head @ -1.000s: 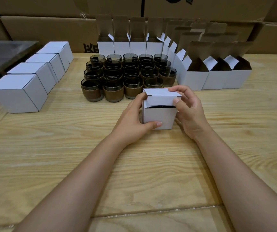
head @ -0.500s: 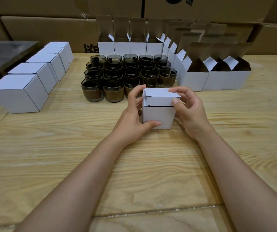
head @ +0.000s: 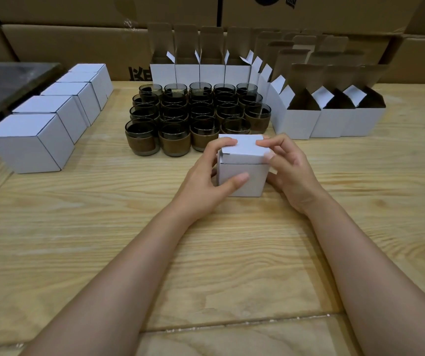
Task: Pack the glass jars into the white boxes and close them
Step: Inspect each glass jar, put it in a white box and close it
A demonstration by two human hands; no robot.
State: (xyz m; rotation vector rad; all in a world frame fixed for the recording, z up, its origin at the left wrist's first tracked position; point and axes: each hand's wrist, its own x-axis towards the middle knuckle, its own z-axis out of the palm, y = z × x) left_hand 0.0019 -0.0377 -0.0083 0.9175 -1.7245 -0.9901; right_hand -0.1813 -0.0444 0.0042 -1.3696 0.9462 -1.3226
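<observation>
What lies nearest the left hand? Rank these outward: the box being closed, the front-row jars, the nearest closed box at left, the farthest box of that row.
From the left hand:
1. Box being closed, held, centre.
2. Front-row jars, just behind the hand.
3. Nearest closed box, far left.
4. Farthest closed box, left and back.

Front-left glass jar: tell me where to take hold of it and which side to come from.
Take the front-left glass jar by its rim, probably from above and the front-left: thumb outside, forefinger inside the open mouth. Its left and front faces stand free, but neighbouring jars crowd its right and rear, leaving little room to wrap the brown band.
</observation>
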